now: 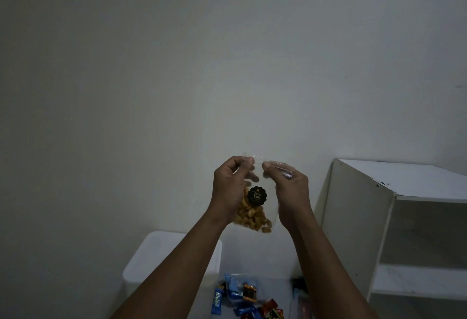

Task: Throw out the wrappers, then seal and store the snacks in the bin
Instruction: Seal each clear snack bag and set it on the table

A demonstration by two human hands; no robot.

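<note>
A clear plastic snack bag (255,207) hangs in the air in front of a plain pale wall (177,65), held up at arm's length above the surface below. Its lower half is filled with small golden-brown snack pieces (249,217). On its front sits a round black sticker with a scalloped edge (257,195) and gold lettering that reads "Pang Pang"; the smaller print under it is too fine to read.

The left hand (231,187) pinches the bag's top strip between thumb and fingertips at the left corner, palm turned inward. The right hand (290,192) pinches the same strip on the right side, fingers closed on the plastic. Both forearms reach up and forward, nearly parallel.

Below, a white lidded bin (151,260) stands to the left. Beside it, small wrapped sweets (240,296) in blue, orange and red lie scattered. A white open shelf unit (391,217) stands to the right.
</note>
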